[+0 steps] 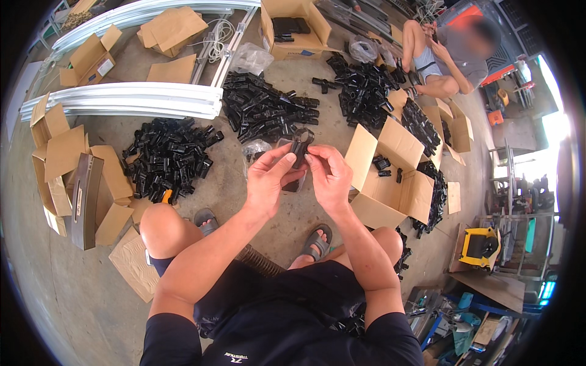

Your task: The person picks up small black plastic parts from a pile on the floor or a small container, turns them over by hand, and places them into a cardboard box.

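A black pipe fitting (pixel 300 147) with a ring-shaped end pointing up is held in front of me, above the floor. My left hand (pixel 268 177) grips its left side between thumb and fingers. At its right side my right hand (pixel 330 175) is closed in a pinch, with the fingertips against the fitting; anything small between them is hidden. Just below my hands a dark object on the floor is partly covered. Black fittings of similar look lie in a pile (pixel 262 107) beyond my hands and in another pile (pixel 168 158) to the left.
An open cardboard box (pixel 378 210) with several black fittings stands right of my hands. More fittings form a pile (pixel 360 91) near a seated person (pixel 452 58) at the far right. Silver metal profiles (pixel 128 100) lie far left, with cardboard boxes (pixel 113 183) nearer. A yellow-framed item (pixel 479 247) sits right.
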Tool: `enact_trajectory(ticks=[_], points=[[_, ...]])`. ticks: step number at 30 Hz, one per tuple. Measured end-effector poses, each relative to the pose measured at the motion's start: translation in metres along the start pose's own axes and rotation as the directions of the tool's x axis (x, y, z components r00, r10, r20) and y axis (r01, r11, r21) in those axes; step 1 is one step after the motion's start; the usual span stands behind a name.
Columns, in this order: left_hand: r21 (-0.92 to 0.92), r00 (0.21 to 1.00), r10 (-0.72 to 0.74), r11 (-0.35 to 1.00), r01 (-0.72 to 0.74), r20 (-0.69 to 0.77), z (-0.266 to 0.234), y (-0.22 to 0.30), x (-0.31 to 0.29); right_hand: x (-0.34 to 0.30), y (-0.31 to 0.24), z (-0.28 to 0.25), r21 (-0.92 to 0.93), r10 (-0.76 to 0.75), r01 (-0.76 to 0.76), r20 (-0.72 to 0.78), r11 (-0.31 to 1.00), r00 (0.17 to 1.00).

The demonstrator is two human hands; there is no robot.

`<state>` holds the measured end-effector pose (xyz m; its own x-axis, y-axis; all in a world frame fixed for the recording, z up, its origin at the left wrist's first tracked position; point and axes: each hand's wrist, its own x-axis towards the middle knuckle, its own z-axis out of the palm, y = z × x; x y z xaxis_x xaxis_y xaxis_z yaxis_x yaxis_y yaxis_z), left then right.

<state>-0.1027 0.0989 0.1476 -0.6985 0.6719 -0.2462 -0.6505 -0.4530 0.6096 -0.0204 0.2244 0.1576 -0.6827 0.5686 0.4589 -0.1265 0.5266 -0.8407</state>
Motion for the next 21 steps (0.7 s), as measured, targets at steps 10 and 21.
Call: enact_trajectory(ticks=[10, 21], points=[[0.077, 0.999, 0.045, 0.996, -0.045, 0.001, 0.0039, 0.0019, -0.0008, 0.0009, -0.0054, -0.0024, -0.004, -0.021, 0.021, 0.002, 1.0, 1.0], [0.16, 0.993, 0.108, 0.981, -0.113, 0.037, 0.0038, 0.0019, -0.003, 0.0019, -0.0041, -0.0038, -0.025, -0.09, 0.089, -0.027, 0.996, 0.996]])
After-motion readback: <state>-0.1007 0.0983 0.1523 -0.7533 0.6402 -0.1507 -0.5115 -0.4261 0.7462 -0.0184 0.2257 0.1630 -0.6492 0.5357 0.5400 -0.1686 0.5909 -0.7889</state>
